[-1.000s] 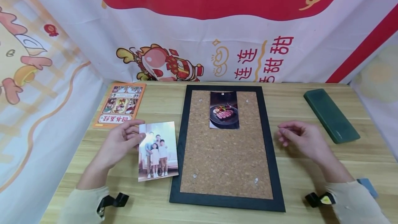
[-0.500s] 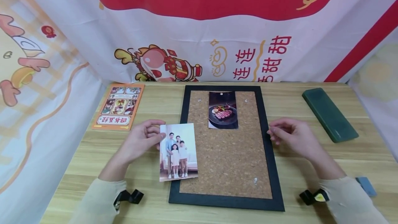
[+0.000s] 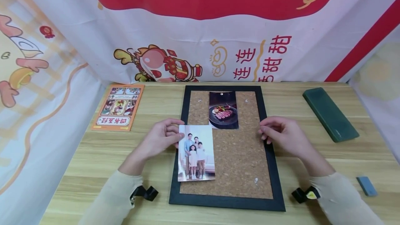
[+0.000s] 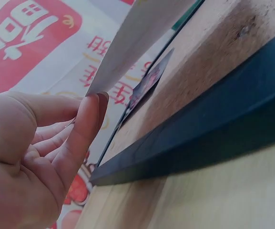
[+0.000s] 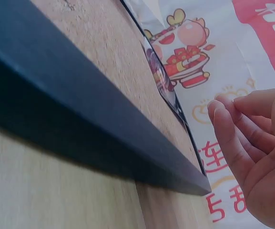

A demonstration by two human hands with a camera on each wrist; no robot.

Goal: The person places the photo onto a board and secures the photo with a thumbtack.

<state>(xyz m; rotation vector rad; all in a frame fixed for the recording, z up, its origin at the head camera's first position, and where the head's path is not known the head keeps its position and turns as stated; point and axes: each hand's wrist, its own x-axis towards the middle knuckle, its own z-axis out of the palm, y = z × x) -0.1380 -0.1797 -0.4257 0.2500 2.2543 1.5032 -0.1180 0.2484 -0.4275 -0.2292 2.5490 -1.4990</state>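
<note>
My left hand (image 3: 165, 134) pinches a family photo (image 3: 197, 152) by its left edge, thumb in front. In the left wrist view the photo (image 4: 127, 43) stands off the cork surface, tilted. Below it lies a corkboard (image 3: 237, 159) with a black frame. A photo of a plate of sliced meat (image 3: 223, 111) is fixed near the board's top with a small pin (image 3: 222, 93). My right hand (image 3: 282, 133) hovers over the frame's right side, fingers curled and fingertips close to the thumb. Whether something tiny sits between them cannot be seen.
Small shiny pins (image 3: 256, 181) sit near the board's corners. An orange printed booklet (image 3: 118, 108) lies at the back left. A dark green case (image 3: 330, 114) rests at the right, a small blue block (image 3: 367, 186) nearer the front. Printed cloth (image 3: 187, 37) walls the table.
My left hand has carried the family photo rightward, from beside the frame to over the board's left part. My right hand has moved left to the frame's right side.
</note>
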